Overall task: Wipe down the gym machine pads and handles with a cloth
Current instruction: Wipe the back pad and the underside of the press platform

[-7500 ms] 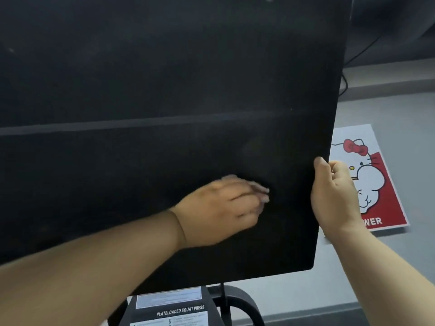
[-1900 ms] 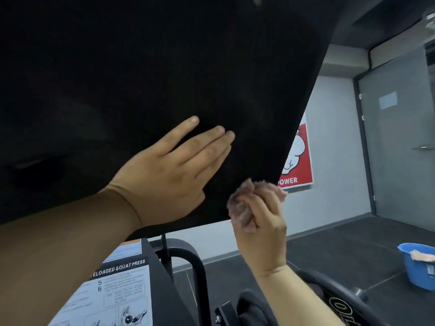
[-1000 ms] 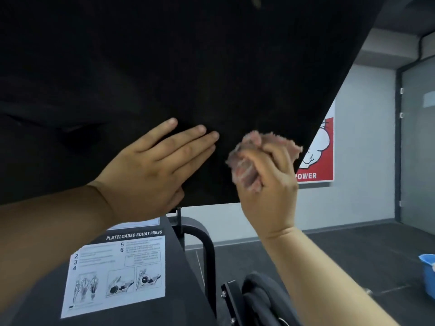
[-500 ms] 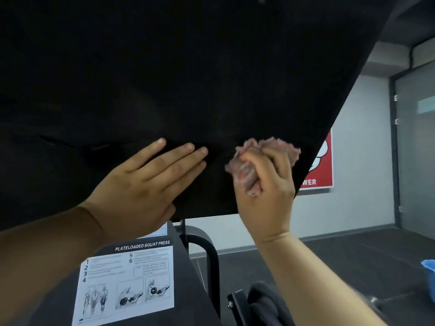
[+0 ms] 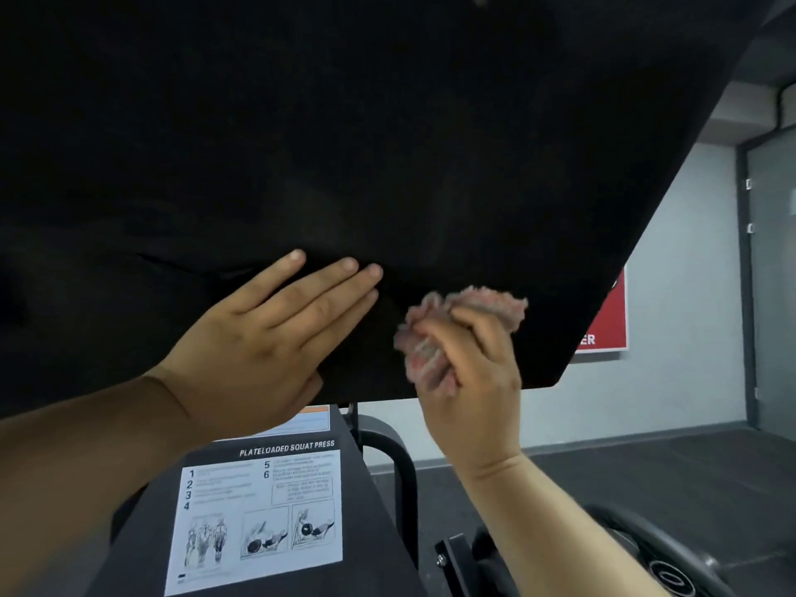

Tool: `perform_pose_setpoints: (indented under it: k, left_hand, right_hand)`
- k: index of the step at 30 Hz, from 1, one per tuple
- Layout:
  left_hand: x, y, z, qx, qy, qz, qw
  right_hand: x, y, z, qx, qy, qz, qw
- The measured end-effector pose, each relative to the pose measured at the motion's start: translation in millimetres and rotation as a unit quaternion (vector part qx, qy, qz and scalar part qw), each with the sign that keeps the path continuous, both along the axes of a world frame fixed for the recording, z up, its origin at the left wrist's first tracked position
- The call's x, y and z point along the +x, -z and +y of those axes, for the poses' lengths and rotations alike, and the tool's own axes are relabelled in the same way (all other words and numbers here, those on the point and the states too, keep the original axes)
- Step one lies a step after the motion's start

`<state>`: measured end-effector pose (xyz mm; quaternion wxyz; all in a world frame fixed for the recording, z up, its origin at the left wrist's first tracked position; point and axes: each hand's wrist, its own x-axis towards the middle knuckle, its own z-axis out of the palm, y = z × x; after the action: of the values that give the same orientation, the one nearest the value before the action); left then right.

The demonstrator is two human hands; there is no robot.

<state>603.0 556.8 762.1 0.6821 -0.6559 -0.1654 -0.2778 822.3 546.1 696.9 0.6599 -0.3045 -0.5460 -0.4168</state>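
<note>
A large black platform of the squat press machine fills the upper view. My left hand lies flat against its lower part, fingers straight and together. Just to its right, my right hand grips a bunched pink cloth and holds it against the platform near its lower right corner.
Below the platform stands a black machine frame with a white instruction label reading "PLATELOADED SQUAT PRESS". A black weight plate sits at the lower right. A red poster hangs on the grey wall, a glass door farther right.
The cloth passed from my left hand to my right, which released the platform's edge. In the last second both hands shifted slightly on the platform as the view tilted; my left hand stays flat.
</note>
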Motion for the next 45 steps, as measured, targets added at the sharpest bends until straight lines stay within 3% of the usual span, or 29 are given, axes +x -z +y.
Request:
perform_pose_setpoints:
  k: [4,7,10,16,19,21,26,33,35,40,42,45]
  left_hand:
    - [-3,2,-4,0.002,-0.012,0.002,1.0]
    - [-9,-2,-7,0.005,-0.01,-0.012,1.0]
    - [-15,-7,-8,0.023,-0.016,-0.014,1.0]
    - [-24,0,-11,0.013,-0.052,-0.014,0.998]
    - [-31,-1,-14,0.005,-0.06,-0.006,0.998]
    - [-35,-5,-16,-0.004,-0.062,0.007,0.998]
    - [-33,1,-13,-0.007,-0.044,-0.007,0.999]
    - [-40,3,-11,-0.017,-0.051,0.007,0.999]
    - [-41,2,-10,-0.015,-0.052,0.014,0.998]
    - [-48,2,-3,-0.003,-0.005,-0.002,1.0]
    - [-53,1,-3,-0.014,0.019,-0.013,1.0]
    - [-62,2,-4,-0.019,0.012,-0.023,0.999]
  right_hand:
    - [5,28,-3,-0.097,0.02,-0.063,0.993]
    - [-7,-23,-41,0.0,-0.057,0.001,0.998]
    - [-17,-70,-48,0.09,-0.052,0.016,0.994]
    - [-22,23,10,-0.077,0.006,-0.043,0.996]
    - [-20,29,6,-0.127,0.013,-0.064,0.99]
    - [-23,14,-11,-0.105,0.017,-0.056,0.993]
    - [-46,-55,-48,0.049,-0.046,0.0,0.998]
    - [-32,37,7,-0.125,0.001,-0.079,0.989]
    - [-37,33,0,-0.117,0.016,-0.075,0.99]
    - [-61,-49,-35,0.053,-0.05,-0.032,0.997]
    - [-59,-51,-22,0.053,-0.011,-0.038,0.998]
    - [-50,-1,7,-0.014,-0.01,-0.091,0.996]
